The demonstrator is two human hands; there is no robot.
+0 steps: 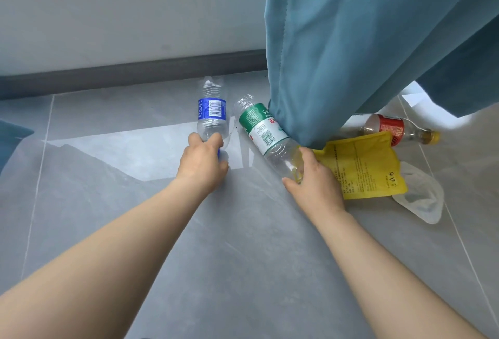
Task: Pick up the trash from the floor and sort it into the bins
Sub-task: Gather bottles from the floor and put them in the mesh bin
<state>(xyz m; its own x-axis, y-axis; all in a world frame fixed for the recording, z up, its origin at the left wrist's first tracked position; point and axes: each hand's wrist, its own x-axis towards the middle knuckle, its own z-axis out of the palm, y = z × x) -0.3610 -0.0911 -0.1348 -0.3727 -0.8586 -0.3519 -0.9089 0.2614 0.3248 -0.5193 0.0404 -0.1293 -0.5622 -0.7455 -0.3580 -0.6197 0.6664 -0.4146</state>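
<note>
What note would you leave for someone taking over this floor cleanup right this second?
Left grip: curled round the cap end of the clear plastic bottle with the blue label.
Right grip: curled round the base of the clear plastic bottle with the green label, which lies against the teal curtain.
On the floor: yellow flat pouch, crumpled clear plastic bag, red-labelled bottle with a yellow cap.
Done: nothing visibly binned.
Left: lift both bottles, sort them, return for the rest. No bins in view.
</note>
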